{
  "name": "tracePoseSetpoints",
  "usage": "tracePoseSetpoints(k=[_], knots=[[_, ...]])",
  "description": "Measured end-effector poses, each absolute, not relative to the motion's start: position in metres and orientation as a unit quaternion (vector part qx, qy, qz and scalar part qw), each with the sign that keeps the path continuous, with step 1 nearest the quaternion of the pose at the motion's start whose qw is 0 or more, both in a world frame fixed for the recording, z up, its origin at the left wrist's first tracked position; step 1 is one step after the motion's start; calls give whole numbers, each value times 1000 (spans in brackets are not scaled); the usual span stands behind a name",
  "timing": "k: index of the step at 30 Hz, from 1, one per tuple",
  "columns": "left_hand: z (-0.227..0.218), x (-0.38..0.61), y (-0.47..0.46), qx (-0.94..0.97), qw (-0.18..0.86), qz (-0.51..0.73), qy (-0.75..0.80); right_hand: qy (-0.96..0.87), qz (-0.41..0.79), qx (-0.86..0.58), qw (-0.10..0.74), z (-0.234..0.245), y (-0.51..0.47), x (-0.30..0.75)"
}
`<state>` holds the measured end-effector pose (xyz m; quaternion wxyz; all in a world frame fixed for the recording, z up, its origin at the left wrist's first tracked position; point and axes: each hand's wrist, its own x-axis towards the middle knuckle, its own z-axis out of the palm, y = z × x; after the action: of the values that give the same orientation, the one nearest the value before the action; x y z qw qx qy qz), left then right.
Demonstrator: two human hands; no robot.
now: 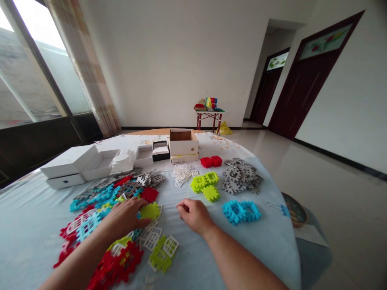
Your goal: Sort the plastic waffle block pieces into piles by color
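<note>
My left hand [125, 215] reaches over a mixed pile of notched plastic building tiles. Its thumb and fingers close round the near edge of a lime-green building tile [151, 210]. Beneath and around this hand lie red tiles [121, 264], blue tiles [89, 225] and white window-frame pieces [152, 238]. My right hand [195, 215] rests on the cloth right of the pile, fingers curled in, with nothing visible in them. Beyond it sit sorted groups: lime-green tiles [205, 183], blue tiles [242, 212], grey tiles [240, 177], red tiles [211, 161] and white frames [183, 173].
Open white boxes [104, 161] and a taller open box [184, 146] stand along the back of the cloth-covered round table [272, 249]. A stool [292, 211] is on the floor at the right. Against the far wall stands a small table [211, 112] with things on it.
</note>
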<state>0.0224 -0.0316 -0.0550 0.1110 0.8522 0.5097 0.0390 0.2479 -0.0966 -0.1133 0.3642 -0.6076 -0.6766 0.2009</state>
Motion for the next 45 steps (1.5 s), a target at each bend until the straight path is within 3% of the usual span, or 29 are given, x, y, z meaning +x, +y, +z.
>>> tracePoseSetpoints(k=[8, 19, 34, 39, 45], knots=[[-35, 89, -20, 863, 111, 180, 459, -677, 178, -624, 347, -112, -95, 247], [-47, 188, 15, 887, 131, 145, 419, -690, 169, -631, 313, -110, -95, 249], [-32, 46, 24, 804, 122, 212, 542, -676, 205, -604, 369, -112, -97, 248], [-48, 23, 6, 825, 124, 164, 527, -678, 206, -598, 373, -114, -97, 248], [-65, 27, -2, 866, 27, 104, 488, -679, 207, -598, 373, -116, -97, 248]])
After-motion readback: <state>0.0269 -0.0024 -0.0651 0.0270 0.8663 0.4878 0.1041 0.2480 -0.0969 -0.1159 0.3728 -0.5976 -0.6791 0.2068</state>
